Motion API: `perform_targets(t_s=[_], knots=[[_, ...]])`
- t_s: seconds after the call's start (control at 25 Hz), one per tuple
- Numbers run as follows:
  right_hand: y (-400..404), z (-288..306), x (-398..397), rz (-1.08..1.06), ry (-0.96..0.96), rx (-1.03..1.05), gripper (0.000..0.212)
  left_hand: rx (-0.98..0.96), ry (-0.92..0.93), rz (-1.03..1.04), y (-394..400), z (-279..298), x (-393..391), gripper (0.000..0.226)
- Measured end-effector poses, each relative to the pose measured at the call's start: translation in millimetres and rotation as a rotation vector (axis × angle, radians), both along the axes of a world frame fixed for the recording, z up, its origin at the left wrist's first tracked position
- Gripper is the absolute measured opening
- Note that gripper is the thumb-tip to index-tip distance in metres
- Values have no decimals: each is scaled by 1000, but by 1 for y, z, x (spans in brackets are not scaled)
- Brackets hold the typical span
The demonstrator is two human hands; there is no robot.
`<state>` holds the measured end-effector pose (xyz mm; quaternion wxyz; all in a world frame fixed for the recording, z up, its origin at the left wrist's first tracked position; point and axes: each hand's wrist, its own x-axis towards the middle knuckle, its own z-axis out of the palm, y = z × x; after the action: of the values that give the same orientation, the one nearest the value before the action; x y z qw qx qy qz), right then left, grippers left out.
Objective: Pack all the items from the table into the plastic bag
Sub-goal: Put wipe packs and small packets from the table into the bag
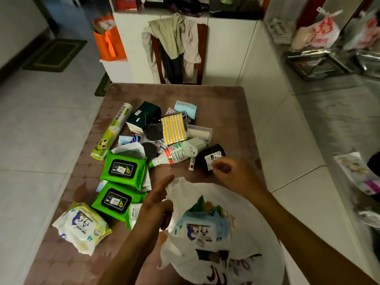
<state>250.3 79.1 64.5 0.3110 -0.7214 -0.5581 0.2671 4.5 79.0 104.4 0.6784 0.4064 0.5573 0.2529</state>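
A white plastic bag [242, 204] lies open at the table's near edge, with a blue baby-wipes pack [203, 229] and other packets inside. My left hand [156, 204] pinches the bag's left rim. My right hand [232, 173] hovers just beyond the bag with curled fingers. Its fingertips are at the label of a black pack [207, 156], and whether they grip it is unclear. Two green wipes packs [123, 169] [115, 202] and a yellow-white baby-wipes pack [82, 227] lie left of the bag. A plastic bottle [174, 155] lies on its side.
The brown table [226, 103] carries a pile further back: a cling-film roll [112, 130], a dark green box [144, 115], a yellow-striped sponge pack [174, 128], a pale blue packet [186, 109]. A chair draped with clothes [174, 44] stands behind the table. A metal counter [339, 103] runs along the right.
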Motion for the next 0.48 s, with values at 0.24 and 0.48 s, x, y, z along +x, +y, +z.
perform_targets(t_s=[0.24, 0.48], knots=[[95, -100, 32, 301, -758, -443, 87, 111, -23, 40, -4, -4, -8, 69], [64, -106, 37, 100, -529, -473, 70, 182, -74, 50, -10, 4, -9, 69]])
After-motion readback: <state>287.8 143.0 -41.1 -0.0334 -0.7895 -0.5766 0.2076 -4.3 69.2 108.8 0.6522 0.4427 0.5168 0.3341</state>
